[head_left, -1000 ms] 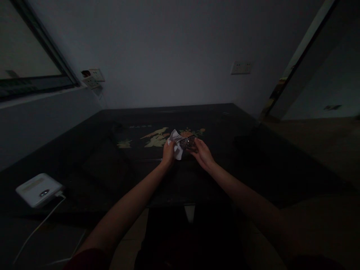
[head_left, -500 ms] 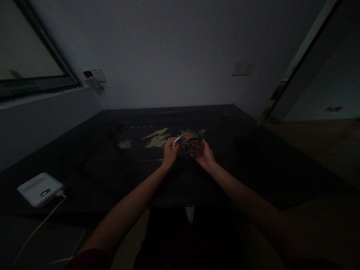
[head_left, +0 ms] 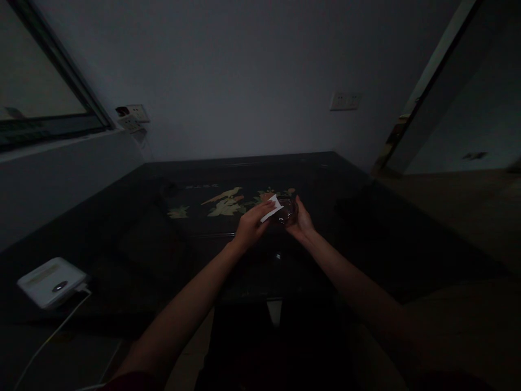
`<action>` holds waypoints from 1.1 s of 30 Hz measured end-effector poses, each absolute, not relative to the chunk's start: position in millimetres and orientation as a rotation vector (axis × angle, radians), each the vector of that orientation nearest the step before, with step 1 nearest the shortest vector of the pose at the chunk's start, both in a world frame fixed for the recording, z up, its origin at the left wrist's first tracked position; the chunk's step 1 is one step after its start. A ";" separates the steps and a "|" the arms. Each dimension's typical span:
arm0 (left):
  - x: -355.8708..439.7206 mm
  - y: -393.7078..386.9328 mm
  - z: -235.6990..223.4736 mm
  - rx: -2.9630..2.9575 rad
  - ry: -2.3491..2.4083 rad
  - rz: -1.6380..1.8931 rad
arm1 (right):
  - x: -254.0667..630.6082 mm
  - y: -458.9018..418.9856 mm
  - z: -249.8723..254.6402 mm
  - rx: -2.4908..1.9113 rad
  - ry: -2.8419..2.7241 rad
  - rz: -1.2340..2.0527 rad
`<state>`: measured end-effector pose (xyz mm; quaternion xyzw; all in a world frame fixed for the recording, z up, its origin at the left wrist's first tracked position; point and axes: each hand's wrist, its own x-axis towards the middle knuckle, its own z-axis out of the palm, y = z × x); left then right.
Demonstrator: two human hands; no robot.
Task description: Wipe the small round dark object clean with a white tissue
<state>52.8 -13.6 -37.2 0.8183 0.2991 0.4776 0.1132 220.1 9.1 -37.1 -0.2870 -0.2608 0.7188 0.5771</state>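
Note:
In dim light both my hands meet above a dark table (head_left: 134, 228) painted with birds and flowers. My right hand (head_left: 302, 221) is wrapped round a small clear glass (head_left: 287, 210), held tilted with its mouth toward me. My left hand (head_left: 251, 227) pinches a white tissue (head_left: 272, 209) and presses it against the glass's left rim. Part of the tissue is hidden behind my fingers.
A white box-like device (head_left: 51, 281) with a white cable (head_left: 49, 339) lies at the table's near left corner. Wall sockets (head_left: 131, 118) sit at the back left, a switch plate (head_left: 344, 101) on the far wall, and a window (head_left: 36, 98) on the left.
The tissue hung loose and spread from my left hand a second ago; it is now bunched small against the glass. Both hands have shifted slightly right, and the glass has turned its mouth toward me.

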 end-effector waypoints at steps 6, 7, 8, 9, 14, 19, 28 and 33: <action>52.9 -13.8 -32.6 2.621 0.676 1.275 | 221.3 8.6 -30.0 -0.668 -0.626 1.684; 53.2 -14.1 -31.8 2.652 0.671 1.253 | 221.3 8.9 -30.6 -0.661 -0.638 1.682; 53.5 -14.4 -31.1 2.678 0.667 1.231 | 221.3 9.4 -31.4 -0.656 -0.647 1.681; 53.7 -14.5 -30.7 2.696 0.665 1.209 | 221.5 9.9 -32.4 -0.656 -0.651 1.681; 53.1 -13.0 -32.2 2.719 0.677 1.186 | 222.8 11.4 -34.6 -0.696 -0.613 1.683; 52.3 -11.8 -34.0 2.709 0.714 1.274 | 223.8 11.5 -33.6 -0.672 -0.577 1.719; 54.9 -16.0 -34.5 2.715 0.732 1.379 | 227.6 15.7 -38.5 -0.712 -0.543 1.683; 60.2 -22.5 -33.4 2.795 0.602 1.262 | 224.1 15.5 -41.3 -0.695 -0.644 1.639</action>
